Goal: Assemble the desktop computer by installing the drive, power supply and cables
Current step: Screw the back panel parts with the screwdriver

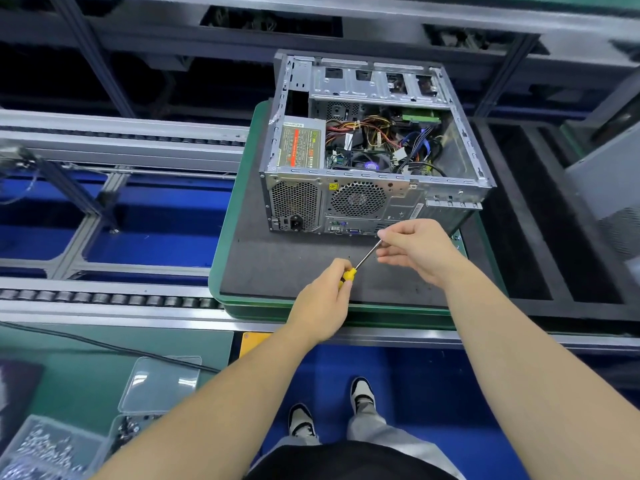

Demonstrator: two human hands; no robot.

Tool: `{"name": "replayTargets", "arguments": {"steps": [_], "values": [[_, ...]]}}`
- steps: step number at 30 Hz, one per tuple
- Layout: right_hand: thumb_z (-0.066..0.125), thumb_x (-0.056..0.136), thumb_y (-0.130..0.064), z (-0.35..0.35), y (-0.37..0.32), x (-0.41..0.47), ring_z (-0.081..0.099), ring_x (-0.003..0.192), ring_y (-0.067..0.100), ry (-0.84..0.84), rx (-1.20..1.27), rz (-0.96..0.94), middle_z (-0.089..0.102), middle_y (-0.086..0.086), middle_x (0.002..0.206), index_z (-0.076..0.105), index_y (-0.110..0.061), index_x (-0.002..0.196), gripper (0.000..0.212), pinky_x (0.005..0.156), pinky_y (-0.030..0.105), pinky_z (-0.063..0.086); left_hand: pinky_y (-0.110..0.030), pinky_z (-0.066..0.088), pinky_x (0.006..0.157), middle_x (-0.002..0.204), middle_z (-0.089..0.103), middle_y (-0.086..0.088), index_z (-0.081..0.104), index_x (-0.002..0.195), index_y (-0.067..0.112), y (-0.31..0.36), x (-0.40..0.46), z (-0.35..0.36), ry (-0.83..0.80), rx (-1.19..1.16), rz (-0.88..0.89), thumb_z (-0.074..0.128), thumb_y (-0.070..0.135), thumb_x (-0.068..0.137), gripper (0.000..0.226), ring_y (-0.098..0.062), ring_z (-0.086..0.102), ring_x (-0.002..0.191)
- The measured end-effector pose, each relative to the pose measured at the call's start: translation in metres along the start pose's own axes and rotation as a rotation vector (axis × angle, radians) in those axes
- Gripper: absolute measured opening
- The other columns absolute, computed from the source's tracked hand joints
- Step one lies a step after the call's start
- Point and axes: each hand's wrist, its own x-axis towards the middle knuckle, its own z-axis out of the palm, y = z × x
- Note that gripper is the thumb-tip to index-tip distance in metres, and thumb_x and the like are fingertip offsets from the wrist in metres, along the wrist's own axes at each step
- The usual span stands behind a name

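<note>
Left hand [325,299]: grips the yellow-handled screwdriver [360,261], in front of the computer case [374,150].
Right hand [419,247]: pinches the screwdriver's tip, just before the case's rear panel.

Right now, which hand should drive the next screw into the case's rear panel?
Left, probably. The left hand already grips the screwdriver by its yellow handle, aimed toward the case rear. The right hand only pinches the shaft near the tip, so it suits steadying.

Open computer case [374,147] sitting on a pallet [242,202]

Power supply [300,147] is lying in the case's left side; both hands are holding a screwdriver [363,258] just near of it.
</note>
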Motion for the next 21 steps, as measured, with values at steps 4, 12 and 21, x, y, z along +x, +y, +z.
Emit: {"name": "replayTargets", "arguments": {"steps": [4, 12, 21], "values": [[0.073, 0.090, -0.013, 0.010, -0.001, 0.002, 0.069, 0.069, 0.022, 0.050, 0.058, 0.030, 0.065, 0.011, 0.079, 0.069, -0.003, 0.089, 0.010, 0.065, 0.033, 0.059, -0.040, 0.048, 0.070, 0.086, 0.058, 0.008, 0.042, 0.104, 0.033, 0.006, 0.004, 0.007, 0.030, -0.062, -0.055, 0.051, 0.024, 0.100, 0.014, -0.018, 0.055, 0.074], [0.069, 0.093, -0.022, 0.037, 0.006, 0.010, 0.062, 0.064, 0.017, 0.200, 0.051, 0.063, 0.066, 0.004, 0.078, 0.072, -0.010, 0.086, 0.014, 0.053, 0.028, 0.054, -0.027, 0.053, 0.066, 0.076, 0.061, 0.001, 0.058, 0.098, 0.022, 0.033, 0.019, 0.016, -0.082, -0.495, -0.177, 0.066, 0.012, 0.092, 0.014, -0.007, 0.056, 0.065], [0.064, 0.094, -0.020, 0.048, 0.017, 0.025, 0.060, 0.048, 0.013, 0.373, 0.064, 0.062, 0.068, 0.002, 0.067, 0.071, -0.010, 0.078, 0.020, 0.047, 0.027, 0.049, -0.018, 0.041, 0.055, 0.067, 0.056, 0.003, 0.059, 0.094, 0.019, 0.047, 0.028, 0.027, -0.040, -0.699, -0.300, 0.064, 0.016, 0.094, 0.006, -0.008, 0.049, 0.062]]}}
